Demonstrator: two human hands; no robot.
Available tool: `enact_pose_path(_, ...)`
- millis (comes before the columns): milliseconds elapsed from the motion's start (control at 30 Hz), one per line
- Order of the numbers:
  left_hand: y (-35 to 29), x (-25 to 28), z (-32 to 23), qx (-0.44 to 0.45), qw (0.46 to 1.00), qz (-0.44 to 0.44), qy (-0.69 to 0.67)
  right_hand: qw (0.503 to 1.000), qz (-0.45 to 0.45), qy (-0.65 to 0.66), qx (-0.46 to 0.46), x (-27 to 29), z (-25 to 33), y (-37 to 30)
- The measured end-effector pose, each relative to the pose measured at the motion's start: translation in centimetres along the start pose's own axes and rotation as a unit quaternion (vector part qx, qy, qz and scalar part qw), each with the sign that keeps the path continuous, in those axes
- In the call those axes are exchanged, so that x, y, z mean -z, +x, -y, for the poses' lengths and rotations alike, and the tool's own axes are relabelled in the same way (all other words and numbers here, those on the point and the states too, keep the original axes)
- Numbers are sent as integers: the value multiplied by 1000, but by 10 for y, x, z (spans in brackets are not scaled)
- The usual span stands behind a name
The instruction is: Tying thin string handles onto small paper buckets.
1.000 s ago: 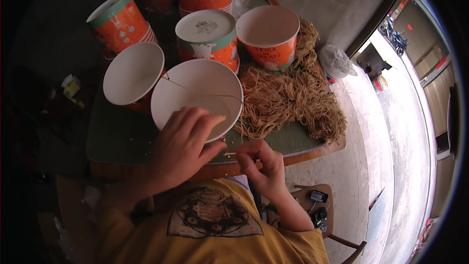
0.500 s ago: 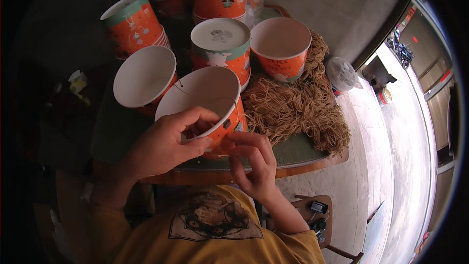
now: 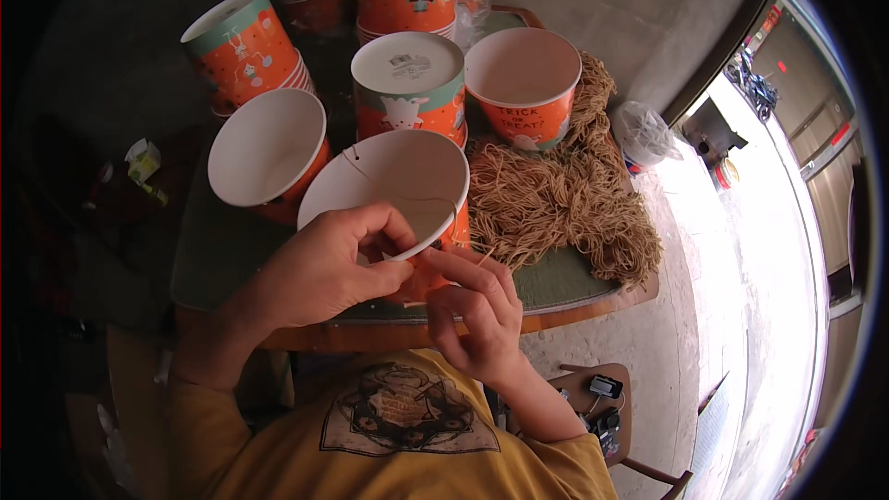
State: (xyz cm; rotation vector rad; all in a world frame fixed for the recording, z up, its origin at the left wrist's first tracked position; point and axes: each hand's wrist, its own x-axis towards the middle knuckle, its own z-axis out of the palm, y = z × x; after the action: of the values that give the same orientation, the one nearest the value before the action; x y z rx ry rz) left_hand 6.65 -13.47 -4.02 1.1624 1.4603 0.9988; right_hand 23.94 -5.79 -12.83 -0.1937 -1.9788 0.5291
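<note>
An orange paper bucket (image 3: pixel 370 162) with a white inside is tilted at the table's near edge, its mouth toward me. My left hand (image 3: pixel 333 264) grips its near rim, fingers inside and thumb outside. A thin tan string (image 3: pixel 419 198) passes through a small hole in the far wall, crosses the mouth and hangs over the right rim. My right hand (image 3: pixel 477 310) is closed against the bucket's outer right side, thumb and forefinger pinched by the rim. A strand of string sticks up past its fingers. What the fingertips do behind the rim is partly hidden.
Another bucket (image 3: pixel 269 148) lies tilted at left. Upside-down stacks (image 3: pixel 407 65) stand behind, and an upright bucket (image 3: pixel 523 74) rests against a heap of tan string (image 3: pixel 565 204). A plastic bag (image 3: pixel 645 134) sits beyond the table's (image 3: pixel 222 268) right edge. A stool (image 3: pixel 607 417) holds small devices.
The string inside the bucket now dips lower across the mouth, and a strand shows above my right fingers. Both hands keep nearly the same place; the view has shifted slightly.
</note>
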Motion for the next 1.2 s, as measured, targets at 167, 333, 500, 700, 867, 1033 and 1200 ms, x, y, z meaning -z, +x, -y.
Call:
enact_pose_path(167, 3, 2, 4, -9, 1000, -17, 21, 997, 45, 48, -31, 5, 2, -4)
enact_pose_path(333, 3, 0, 4, -14, 1000, 0, -24, 993, -33, -4, -112, 4, 10, 5)
enact_pose_path(500, 4, -6, 7, -36, 999, -5, 0, 990, -34, -72, -117, 0, 12, 8)
enact_pose_path(700, 4, -13, 3, -40, 999, -6, -10, 988, -34, -116, -97, -1, 13, 11)
enact_pose_path(867, 5, -14, 6, -52, 999, -3, -10, 987, -29, -125, -100, 0, 14, 14)
enact_pose_path(1033, 5, -17, 8, -66, 998, 1, 3, 986, -25, -135, -94, 0, 14, 13)
enact_pose_path(1200, 3, -22, 8, -61, 998, 8, -24, 984, -25, -149, -98, 1, 14, 11)
